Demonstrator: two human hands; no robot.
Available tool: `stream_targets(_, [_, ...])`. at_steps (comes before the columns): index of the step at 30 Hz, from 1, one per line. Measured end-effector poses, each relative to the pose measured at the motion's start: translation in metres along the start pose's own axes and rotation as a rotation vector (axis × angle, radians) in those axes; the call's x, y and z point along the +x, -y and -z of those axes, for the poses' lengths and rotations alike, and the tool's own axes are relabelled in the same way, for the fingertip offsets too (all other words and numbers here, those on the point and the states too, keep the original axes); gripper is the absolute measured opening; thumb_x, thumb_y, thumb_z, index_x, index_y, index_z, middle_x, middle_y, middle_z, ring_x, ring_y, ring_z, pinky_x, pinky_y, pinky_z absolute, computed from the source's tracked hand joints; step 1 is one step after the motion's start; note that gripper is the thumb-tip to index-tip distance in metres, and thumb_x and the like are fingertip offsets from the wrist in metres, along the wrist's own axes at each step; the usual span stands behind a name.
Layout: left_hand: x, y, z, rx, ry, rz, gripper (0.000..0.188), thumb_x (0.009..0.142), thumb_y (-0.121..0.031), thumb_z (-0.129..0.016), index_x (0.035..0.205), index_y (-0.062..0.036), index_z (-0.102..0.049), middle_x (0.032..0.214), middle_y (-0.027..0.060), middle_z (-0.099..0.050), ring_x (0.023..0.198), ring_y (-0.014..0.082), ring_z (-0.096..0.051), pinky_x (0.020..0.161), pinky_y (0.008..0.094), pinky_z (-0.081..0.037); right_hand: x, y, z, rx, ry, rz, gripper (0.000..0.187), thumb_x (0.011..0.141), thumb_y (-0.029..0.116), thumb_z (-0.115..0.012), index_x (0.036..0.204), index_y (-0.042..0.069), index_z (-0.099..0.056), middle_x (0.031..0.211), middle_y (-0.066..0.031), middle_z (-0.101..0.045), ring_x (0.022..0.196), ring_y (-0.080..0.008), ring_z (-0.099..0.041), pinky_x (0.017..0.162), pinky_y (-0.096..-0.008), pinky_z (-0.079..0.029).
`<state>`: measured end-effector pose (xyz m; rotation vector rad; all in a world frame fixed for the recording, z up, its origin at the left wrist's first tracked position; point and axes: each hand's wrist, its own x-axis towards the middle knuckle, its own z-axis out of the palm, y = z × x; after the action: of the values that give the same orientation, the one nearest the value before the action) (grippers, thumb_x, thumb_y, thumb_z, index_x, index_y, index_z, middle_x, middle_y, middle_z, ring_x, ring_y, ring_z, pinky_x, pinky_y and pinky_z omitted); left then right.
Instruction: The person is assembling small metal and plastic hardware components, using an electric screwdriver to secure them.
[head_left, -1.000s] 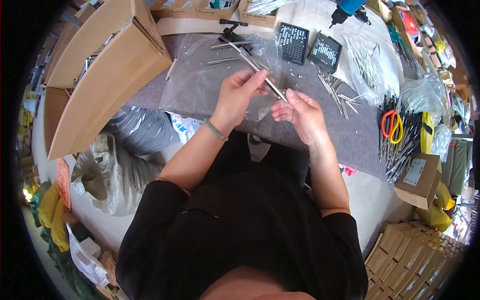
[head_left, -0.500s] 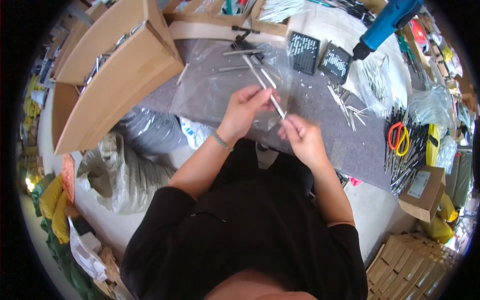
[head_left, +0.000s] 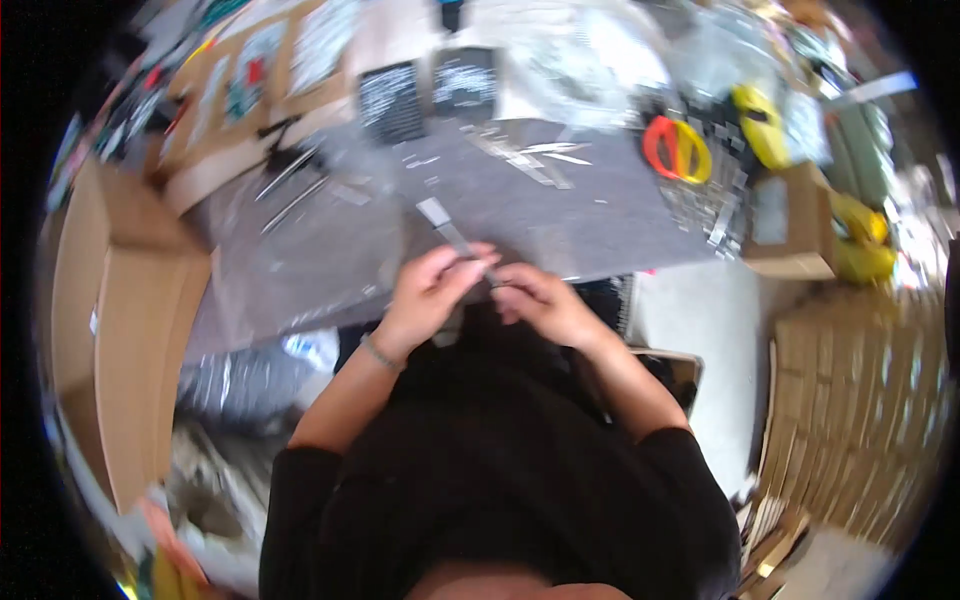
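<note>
Between my hands is a thin silver rod (head_left: 450, 232), blurred by motion and slanting up and to the left over the table's front edge. My left hand (head_left: 425, 298) pinches it partway along, with fingers closed. At the rod's lower end, the fingers of my right hand (head_left: 545, 303) are also closed on it. A clear plastic sheet (head_left: 310, 265) lies on the grey table to the left, with a few dark-looking rods (head_left: 292, 203) on it. Beyond my hands, several loose silver pieces (head_left: 530, 158) are scattered near two black perforated trays, one left (head_left: 392, 105) and one right (head_left: 466, 85).
A tall open cardboard box (head_left: 150, 340) stands at the left edge. Scissors with red and yellow handles (head_left: 678, 148) lie at the right beside a heap of dark rods (head_left: 715, 200). A small carton (head_left: 795, 222) sits beyond them, above stacked flat cardboard (head_left: 850, 390).
The whole view has swung right, so the table's things appear farther left. Both hands still hold the rod, now nearer my body, and its upper end no longer overlaps the rods on the plastic.
</note>
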<state>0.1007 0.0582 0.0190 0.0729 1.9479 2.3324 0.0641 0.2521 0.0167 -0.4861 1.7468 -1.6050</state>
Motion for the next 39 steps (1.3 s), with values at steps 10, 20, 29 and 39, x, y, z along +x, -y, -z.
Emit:
stream_targets(10, [-0.009,-0.029,0.171,1.236,-0.785,-0.249,0.012,0.083,-0.015,-0.060,0.090,-0.0066,-0.065,0.093,0.0108,-0.064,0.084,0.0292,-0.062,0.074,0.0375,-0.050,0.020,0.019,0.004,0.208,0.200,0.042,0.026,0.093,0.013,-0.049,0.117,0.003,-0.046,0.079,-0.0084,-0.059,0.070,-0.0158,-0.058,0.070,-0.0272,-0.047])
stream_targets(20, [0.058,-0.036,0.238,1.299,-0.732,0.245,0.034,0.081,-0.034,-0.060,0.101,-0.0064,-0.064,0.099,0.0147,-0.065,0.094,0.0322,-0.061,0.080,0.0405,-0.047,0.085,0.044,-0.007,0.043,-0.082,0.120,0.036,0.096,0.026,-0.046,0.126,0.006,-0.046,0.065,0.0030,-0.046,0.055,-0.0066,-0.044,0.052,-0.0198,-0.041])
stream_targets(29, [0.084,-0.034,0.260,1.014,-0.612,0.253,0.032,0.074,-0.020,-0.070,0.097,0.0013,-0.063,0.083,0.0124,-0.065,0.074,0.0186,-0.061,0.069,0.0301,-0.049,0.087,0.044,-0.025,-0.228,-0.176,0.126,0.028,0.094,0.025,-0.049,0.114,0.007,-0.056,0.073,-0.0004,-0.052,0.063,-0.0087,-0.049,0.056,-0.0241,-0.045])
stream_targets(39, [0.002,-0.049,0.194,0.012,-0.716,-0.010,0.027,0.084,-0.009,-0.061,0.107,0.0048,-0.058,0.102,0.0106,-0.064,0.081,0.0202,-0.064,0.074,0.0284,-0.052,0.087,0.042,-0.043,-0.607,-0.298,0.383,0.022,0.092,0.023,-0.051,0.102,0.006,-0.061,0.089,-0.0132,-0.063,0.075,-0.0275,-0.063,0.068,-0.0347,-0.049])
